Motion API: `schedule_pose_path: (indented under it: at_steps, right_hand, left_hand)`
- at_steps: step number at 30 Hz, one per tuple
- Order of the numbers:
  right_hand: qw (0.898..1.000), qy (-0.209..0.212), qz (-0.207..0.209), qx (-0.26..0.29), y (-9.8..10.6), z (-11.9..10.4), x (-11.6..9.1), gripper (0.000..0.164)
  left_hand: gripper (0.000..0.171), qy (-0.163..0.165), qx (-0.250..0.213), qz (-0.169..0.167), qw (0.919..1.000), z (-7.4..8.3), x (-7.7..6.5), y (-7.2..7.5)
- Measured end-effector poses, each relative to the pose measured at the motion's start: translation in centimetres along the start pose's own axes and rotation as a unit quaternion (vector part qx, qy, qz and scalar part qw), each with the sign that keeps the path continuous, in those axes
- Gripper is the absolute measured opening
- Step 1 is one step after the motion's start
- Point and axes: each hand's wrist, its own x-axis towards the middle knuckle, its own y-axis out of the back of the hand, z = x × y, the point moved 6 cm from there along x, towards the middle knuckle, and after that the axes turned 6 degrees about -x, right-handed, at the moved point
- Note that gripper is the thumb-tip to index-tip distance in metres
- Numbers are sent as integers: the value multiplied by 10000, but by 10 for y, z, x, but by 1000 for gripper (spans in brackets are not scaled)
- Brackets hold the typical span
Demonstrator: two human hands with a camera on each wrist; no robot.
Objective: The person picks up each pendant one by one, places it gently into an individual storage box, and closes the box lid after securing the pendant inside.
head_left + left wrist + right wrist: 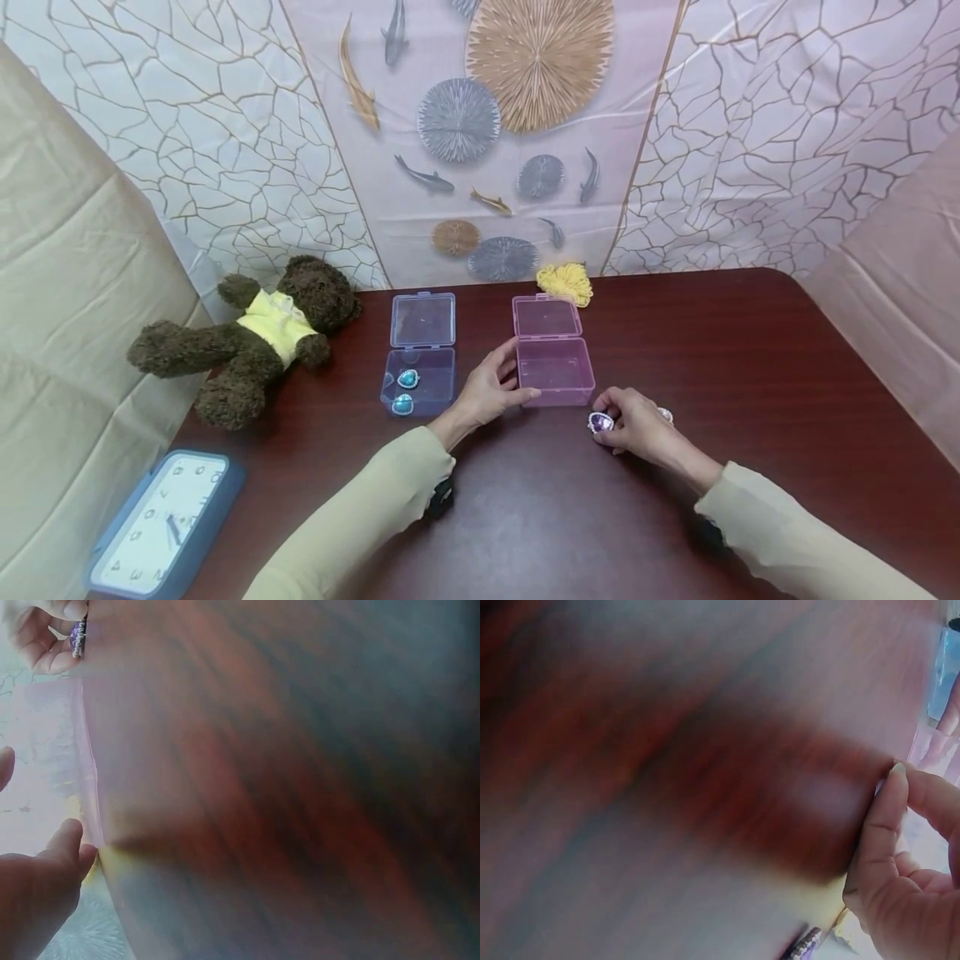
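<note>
My right hand point(633, 425) pinches a purple gem point(601, 422) edged in small clear stones, just off the front right corner of an open pink plastic box point(555, 397). My left hand point(491, 392) holds that box at its left side, thumb across the front and fingers along the side wall. Nothing lies inside the pink box. A second gem point(666, 414) with a sparkling edge lies on the table, partly hidden behind my right hand; its purple side point(806, 945) shows in the right wrist view. In that view the fingers mostly cover the pinched gem.
An open blue plastic box point(417, 408) with two turquoise gems point(408, 379) stands left of my left hand. Yellow yarn point(566, 283) lies behind the pink box. A brown teddy bear point(277, 329) and a blue clock point(165, 525) lie at the left of the dark table point(750, 350).
</note>
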Motion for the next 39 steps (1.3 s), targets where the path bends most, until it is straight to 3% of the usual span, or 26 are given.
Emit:
schedule_pose_path:
  at_steps: [18,25,28,32,36,39]
  right_hand:
    - [9934,471,282,-1012,1,-7,-2,22]
    - [9853,594,502,-1522,1,-9,-1,18]
    - [9912,472,363,-1183,2,-7,-1,17]
    - [9993,165,24,-330,4,-5,-1,19]
    - [9999,116,-97,52,15,-12,1,19]
    - [9996,268,-29,39,28,-24,5,19]
  left_hand:
    - [84,5,59,-60,10000,0,1,0]
    - [86,73,-160,-146,9997,4,0,0]
    - [85,90,-298,-193,9993,13,-4,-2]
    - [83,47,-337,-159,9993,21,-8,-3]
    - [82,-11,-279,-85,9996,11,-3,-2]
    - [82,-40,-217,-55,9997,3,1,-1]
